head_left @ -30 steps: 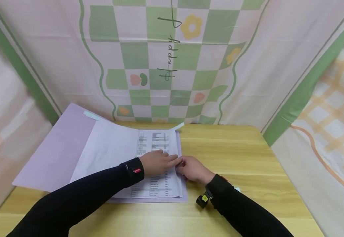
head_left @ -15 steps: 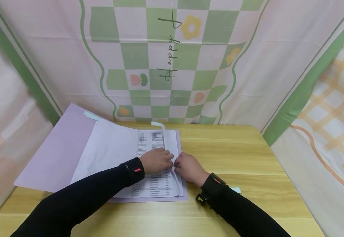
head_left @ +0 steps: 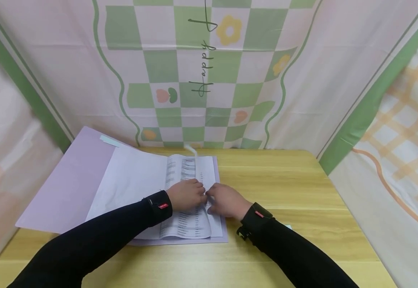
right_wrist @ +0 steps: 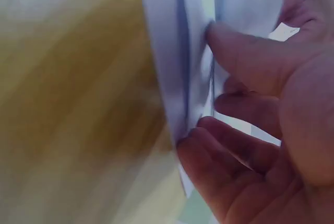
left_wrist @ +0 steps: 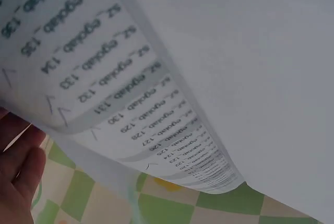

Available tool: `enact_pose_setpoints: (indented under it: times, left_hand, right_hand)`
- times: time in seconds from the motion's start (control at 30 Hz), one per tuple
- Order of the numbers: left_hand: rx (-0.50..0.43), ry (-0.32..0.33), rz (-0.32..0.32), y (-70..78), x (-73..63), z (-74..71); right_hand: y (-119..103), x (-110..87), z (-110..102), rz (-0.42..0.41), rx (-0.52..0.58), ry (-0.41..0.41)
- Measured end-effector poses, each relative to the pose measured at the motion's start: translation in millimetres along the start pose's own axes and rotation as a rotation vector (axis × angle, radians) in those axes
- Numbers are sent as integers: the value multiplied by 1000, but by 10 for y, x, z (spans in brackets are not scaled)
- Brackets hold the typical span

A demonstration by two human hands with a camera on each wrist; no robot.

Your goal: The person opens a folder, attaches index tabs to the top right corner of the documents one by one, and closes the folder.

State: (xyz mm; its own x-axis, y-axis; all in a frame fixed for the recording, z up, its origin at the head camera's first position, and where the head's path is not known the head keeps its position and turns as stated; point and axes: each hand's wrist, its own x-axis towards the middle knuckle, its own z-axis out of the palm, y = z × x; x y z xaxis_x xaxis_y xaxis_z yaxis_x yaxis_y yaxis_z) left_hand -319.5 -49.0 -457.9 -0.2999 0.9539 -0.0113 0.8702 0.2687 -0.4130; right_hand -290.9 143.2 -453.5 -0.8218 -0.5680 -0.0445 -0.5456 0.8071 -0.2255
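Note:
A printed sheet (head_left: 185, 224) with rows of text lies in an open lilac folder (head_left: 65, 180), its right side lifted and bowed. My left hand (head_left: 186, 195) grips that raised edge with curled fingers; the left wrist view shows fingers (left_wrist: 28, 169) at the edge of the printed sheet. My right hand (head_left: 227, 201) faces it from the right. In the right wrist view its thumb and fingers (right_wrist: 245, 57) pinch at the paper's edge, with further white layers beside them. A narrow pale strip (head_left: 191, 149) sticks up from the top of the lifted edge.
A blank white page (head_left: 129, 176) covers the folder's left side, with a pale blue strip (head_left: 109, 141) at its top. The wooden table (head_left: 273, 180) meets a patterned cloth (head_left: 230, 72) behind. Another small pale piece (head_left: 289, 227) lies partly hidden beside the right sleeve.
The printed sheet's right edge has lifted and moved left, the pale strip with it. Both hands have shifted slightly left; the left fingers have curled at the edge.

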Motion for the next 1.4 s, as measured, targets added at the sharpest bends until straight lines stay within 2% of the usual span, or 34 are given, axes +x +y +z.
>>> enact_pose_setpoints:
  times: [0.1,0.27,0.47,0.7,0.83,0.97,1.13,1.2,1.4]
  left_hand:
    - [-11,-35,-7,-7,-47,-28]
    - [5,-44,20,-12,-138,-75]
    - [-97,-88,18,-28,-302,-174]
    - [-157,-49,14,-48,-529,-256]
    - [-201,-32,-6,-78,-691,-306]
    - [-251,-62,-52,-128,-875,-423]
    - [-254,-121,-152,-186,-1122,-579]
    - [-261,-127,-191,-202,-1247,-596]
    - [-303,-92,-298,-261,-1615,-573]
  right_hand:
    - [-39,11,-46,-7,-9,-37]
    - [-67,31,-77,-9,-91,-83]
    - [-73,46,-90,13,-146,-113]
    - [-107,46,-71,65,-120,-145]
    - [-130,50,-60,59,-137,-146]
    - [-148,56,-61,52,-154,-143]
    - [-168,55,-72,63,-163,-146]
    - [-172,54,-71,55,-172,-148]
    - [-188,51,-58,26,-210,-157]
